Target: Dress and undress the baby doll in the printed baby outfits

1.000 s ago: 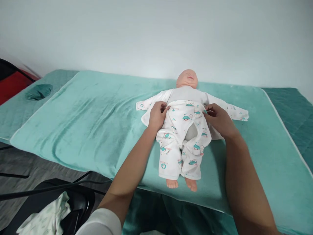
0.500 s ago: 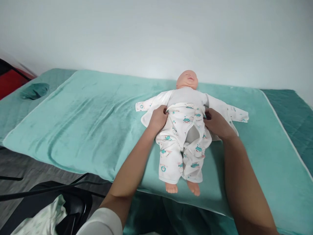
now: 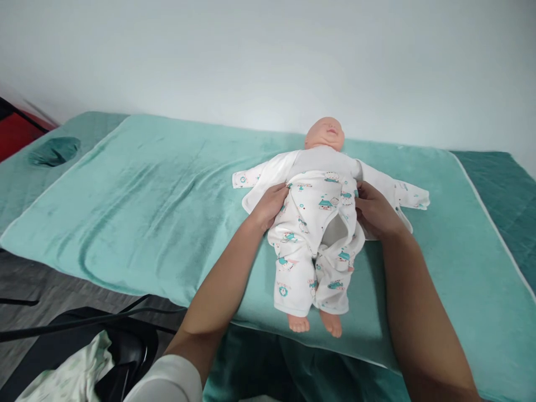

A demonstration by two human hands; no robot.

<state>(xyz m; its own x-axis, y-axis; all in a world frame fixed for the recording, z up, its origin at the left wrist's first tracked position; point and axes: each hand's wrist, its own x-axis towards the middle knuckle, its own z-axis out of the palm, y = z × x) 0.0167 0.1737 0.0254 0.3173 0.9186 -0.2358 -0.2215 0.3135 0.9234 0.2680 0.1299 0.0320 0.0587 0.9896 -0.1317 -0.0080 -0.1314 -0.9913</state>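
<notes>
A baby doll (image 3: 324, 134) lies face up on a teal towel (image 3: 167, 201). It wears white printed trousers (image 3: 312, 245) and an unfastened white printed top (image 3: 259, 181) spread out beneath it. My left hand (image 3: 270, 204) is closed on the trousers' waistband at the doll's left side as I see it. My right hand (image 3: 374, 212) grips the waistband at the other side. The doll's bare feet (image 3: 316, 324) stick out near the towel's front edge.
The towel covers a darker teal padded table (image 3: 506, 190) against a white wall. A dark green cloth (image 3: 54, 151) lies at the far left. A black chair (image 3: 96, 346) with a pale garment (image 3: 71, 377) stands at lower left.
Both hands slid from the top of the waistband down round the doll's sides. The waistband sits a little higher on the torso.
</notes>
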